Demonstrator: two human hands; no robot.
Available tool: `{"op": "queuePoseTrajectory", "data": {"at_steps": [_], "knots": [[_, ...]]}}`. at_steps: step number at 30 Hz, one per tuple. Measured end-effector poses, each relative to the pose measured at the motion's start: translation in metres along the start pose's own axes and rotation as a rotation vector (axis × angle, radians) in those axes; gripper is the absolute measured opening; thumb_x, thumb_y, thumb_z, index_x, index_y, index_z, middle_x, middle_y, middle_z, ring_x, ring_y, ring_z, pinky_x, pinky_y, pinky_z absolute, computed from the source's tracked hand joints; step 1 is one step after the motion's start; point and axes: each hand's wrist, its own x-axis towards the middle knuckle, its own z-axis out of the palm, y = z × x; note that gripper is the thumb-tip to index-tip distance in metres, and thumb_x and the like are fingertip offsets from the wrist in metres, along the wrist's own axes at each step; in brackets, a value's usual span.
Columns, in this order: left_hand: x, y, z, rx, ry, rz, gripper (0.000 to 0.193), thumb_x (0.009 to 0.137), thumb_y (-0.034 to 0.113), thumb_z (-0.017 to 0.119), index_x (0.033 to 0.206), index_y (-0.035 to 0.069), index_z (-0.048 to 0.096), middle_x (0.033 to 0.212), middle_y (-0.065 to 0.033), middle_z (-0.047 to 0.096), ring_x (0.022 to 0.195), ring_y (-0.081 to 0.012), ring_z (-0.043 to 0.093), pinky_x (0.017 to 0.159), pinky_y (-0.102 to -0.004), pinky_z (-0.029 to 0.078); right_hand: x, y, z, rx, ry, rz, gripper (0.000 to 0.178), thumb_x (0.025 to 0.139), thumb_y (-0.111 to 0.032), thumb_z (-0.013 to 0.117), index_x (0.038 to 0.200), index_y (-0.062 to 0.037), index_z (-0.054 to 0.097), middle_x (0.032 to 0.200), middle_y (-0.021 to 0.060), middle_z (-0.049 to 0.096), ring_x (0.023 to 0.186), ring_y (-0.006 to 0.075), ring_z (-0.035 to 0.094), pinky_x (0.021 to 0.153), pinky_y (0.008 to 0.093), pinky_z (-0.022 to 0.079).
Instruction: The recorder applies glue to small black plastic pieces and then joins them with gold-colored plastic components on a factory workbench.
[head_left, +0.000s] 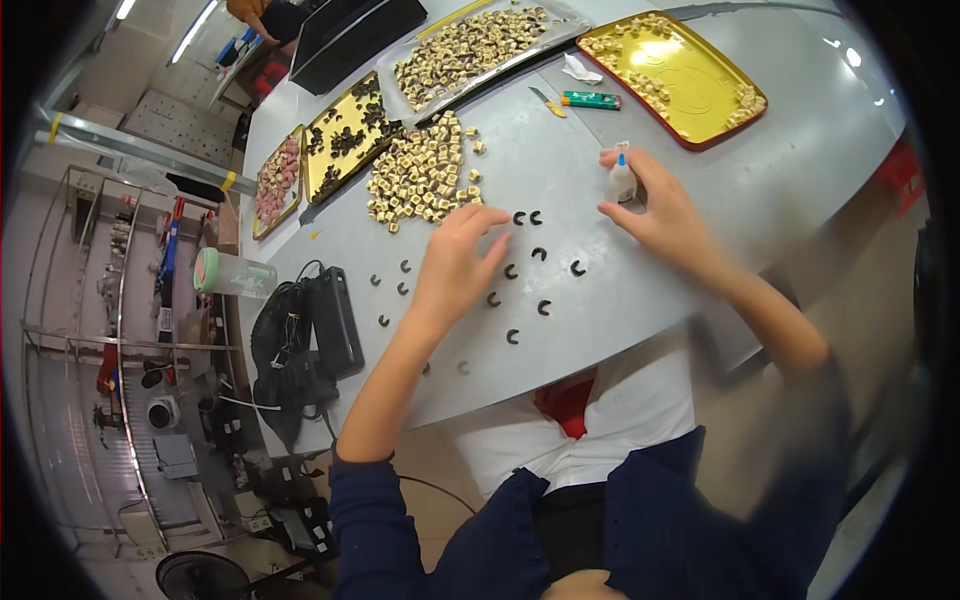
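My left hand (460, 262) hovers over the grey table, thumb and index finger apart, with nothing visible between them. Nearest to it are small black C-shaped pieces (527, 218); several more lie scattered toward my lap. On the right, the thumb and fingers of my right hand (660, 215) are spread around a small translucent squeeze bottle (621, 184) with a blue tip. The bottle looks upright; whether my fingers touch it is unclear. Beyond my left hand lies a heap of small cream-and-dark cube-like pieces (425, 170).
A yellow tray (700, 85) stands far right. Near it lie a knife (550, 103) and a green box (591, 100). Trays of black (345, 140) and pink pieces (280, 178) stand far left. A jar (235, 273) and a black power adapter (337, 320) edge the left side.
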Motion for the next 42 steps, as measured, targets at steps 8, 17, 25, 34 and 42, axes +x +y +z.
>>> {"op": "queuePoseTrajectory", "data": {"at_steps": [8,17,25,34,42], "knots": [[0.024,-0.010,0.018,0.027,-0.111,0.000,0.014,0.081,0.005,0.069,0.094,0.002,0.067,0.096,-0.0085,0.065,0.091,-0.0264,0.060,0.079,-0.0345,0.049,0.008,0.022,-0.007,0.246,-0.071,0.060,0.043,0.087,-0.002,0.063,0.129,-0.0039,0.051,0.094,0.0036,0.063,0.075,0.0087,0.051,0.070,0.0221,0.045],[0.024,-0.005,0.010,0.047,-0.009,-0.008,0.021,0.076,0.001,0.074,0.097,0.003,0.070,0.098,-0.0082,0.068,0.091,-0.0258,0.062,0.082,-0.0345,0.050,0.049,0.003,-0.013,0.635,-0.226,0.222,0.055,0.101,-0.032,0.048,0.146,-0.0055,0.031,0.102,0.0072,0.059,0.079,0.0100,0.053,0.075,0.0243,0.045],[0.019,0.017,-0.007,-0.070,-0.019,-0.007,0.026,0.082,0.003,0.069,0.108,0.001,0.067,0.105,-0.0112,0.068,0.096,-0.0256,0.062,0.085,-0.0356,0.049,0.081,-0.007,0.007,0.894,-0.149,0.262,0.049,0.101,-0.034,0.047,0.136,-0.0033,0.033,0.113,0.0134,0.061,0.084,0.0118,0.058,0.076,0.0263,0.048],[0.024,0.110,-0.037,-1.637,-0.867,0.240,0.084,0.097,0.056,0.017,0.141,-0.013,0.032,0.148,-0.0301,0.027,0.139,-0.0388,0.027,0.114,-0.0449,0.017,0.060,0.010,0.023,0.788,0.040,0.120,0.038,0.100,-0.029,0.050,0.125,-0.0036,0.035,0.114,0.0191,0.061,0.076,0.0141,0.059,0.070,0.0278,0.050],[0.024,0.088,-0.031,-1.392,-0.290,0.436,0.080,0.098,0.058,0.025,0.112,-0.012,0.062,0.123,-0.0323,0.055,0.120,-0.0425,0.048,0.106,-0.0501,0.032,0.064,0.011,0.016,0.881,-0.100,0.212,0.037,0.097,-0.031,0.057,0.118,-0.0052,0.041,0.110,0.0178,0.065,0.069,0.0094,0.056,0.061,0.0228,0.046]]}}
